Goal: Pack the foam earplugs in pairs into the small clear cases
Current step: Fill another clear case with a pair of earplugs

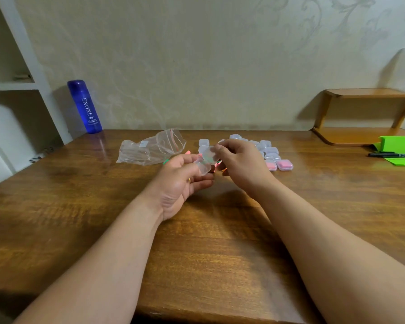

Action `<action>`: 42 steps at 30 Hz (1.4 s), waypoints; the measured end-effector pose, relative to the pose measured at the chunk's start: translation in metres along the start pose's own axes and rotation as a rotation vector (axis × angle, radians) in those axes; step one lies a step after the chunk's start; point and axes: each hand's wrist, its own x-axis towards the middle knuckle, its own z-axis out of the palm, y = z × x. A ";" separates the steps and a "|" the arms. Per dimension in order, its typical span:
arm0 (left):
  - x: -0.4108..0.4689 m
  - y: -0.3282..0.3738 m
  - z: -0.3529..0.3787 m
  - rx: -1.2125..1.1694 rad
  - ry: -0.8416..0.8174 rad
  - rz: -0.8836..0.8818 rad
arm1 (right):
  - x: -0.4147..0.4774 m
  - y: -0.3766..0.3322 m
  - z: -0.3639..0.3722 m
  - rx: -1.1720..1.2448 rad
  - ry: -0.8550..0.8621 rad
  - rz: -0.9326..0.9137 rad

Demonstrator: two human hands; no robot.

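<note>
One wide-angle view is taken from the person's head and is aimed forward and down across the table point(220, 253). The left hand point(180, 181), right hand point(241, 164) and clear case point(207, 160) are seen close, at mid-frame; the wall point(197, 66) is framed beyond.

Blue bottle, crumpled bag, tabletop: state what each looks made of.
Tall blue bottle: translucent glossy plastic or glass, light glows through. Crumpled clear zip bag: thin plastic film, wrinkles and glints. Brown table: varnished wood or veneer, grain under reflections.

Gold ring point(189, 180) on left hand point(180, 181)
</note>
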 end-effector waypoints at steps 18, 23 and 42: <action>0.005 0.011 -0.007 -0.244 0.341 -0.159 | 0.001 0.011 0.000 -0.327 -0.020 0.013; 0.005 0.014 -0.004 -0.257 0.342 -0.150 | -0.001 0.007 0.013 -0.563 -0.132 -0.011; 0.007 0.006 -0.005 -0.128 0.236 -0.164 | -0.002 0.000 0.013 -0.248 0.008 -0.067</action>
